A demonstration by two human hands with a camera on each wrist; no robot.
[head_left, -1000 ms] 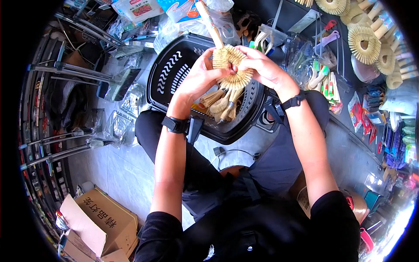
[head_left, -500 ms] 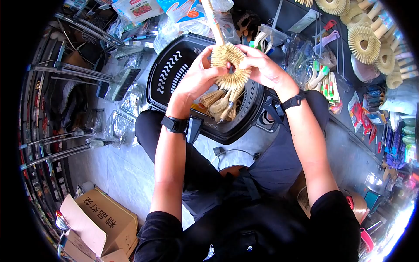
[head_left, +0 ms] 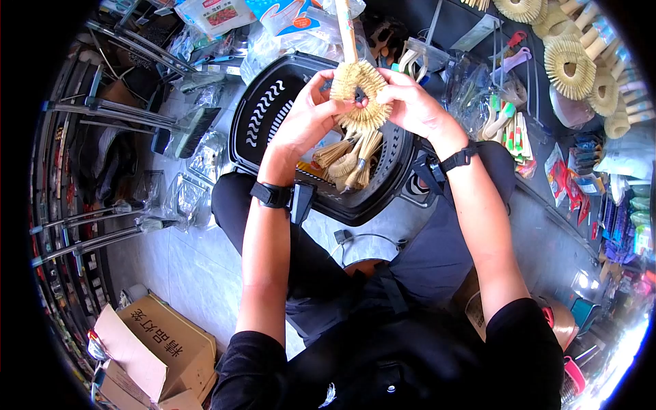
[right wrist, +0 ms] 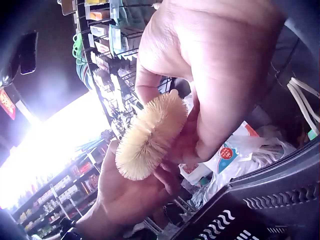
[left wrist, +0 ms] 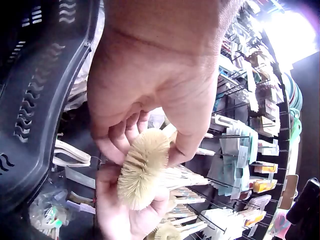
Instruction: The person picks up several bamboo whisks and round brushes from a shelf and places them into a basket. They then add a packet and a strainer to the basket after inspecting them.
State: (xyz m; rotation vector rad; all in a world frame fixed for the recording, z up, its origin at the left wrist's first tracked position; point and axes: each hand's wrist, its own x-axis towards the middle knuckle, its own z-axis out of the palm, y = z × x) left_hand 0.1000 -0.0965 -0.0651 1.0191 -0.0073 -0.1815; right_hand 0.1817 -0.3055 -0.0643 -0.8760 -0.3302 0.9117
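A round pale-bristled brush (head_left: 362, 121) with a long wooden handle (head_left: 347, 34) is held up between both hands, over the black basket (head_left: 321, 207). The left hand (head_left: 307, 115) grips the bristle ring from its left side, its thumb reaching to the hole in the middle. From the other side the right hand (head_left: 418, 108) holds the ring with thumb and fingers. The left wrist view shows the bristle head (left wrist: 142, 170) edge-on between the hands; so does the right wrist view, where the bristles (right wrist: 150, 135) hide some fingers. The handle points away from the person.
Several pale brushes (head_left: 348, 164) lie in the basket. More round brushes (head_left: 572, 68) hang at the upper right, above green-and-white brushes (head_left: 502, 116). Plastic-wrapped goods stand behind the basket. A cardboard box (head_left: 167, 345) sits on the floor at the lower left, and racks line the left.
The brush handle has swung from leaning left to nearly straight away from the person. The bristle ring turned slightly between the fingers, while both hands stayed almost in place.
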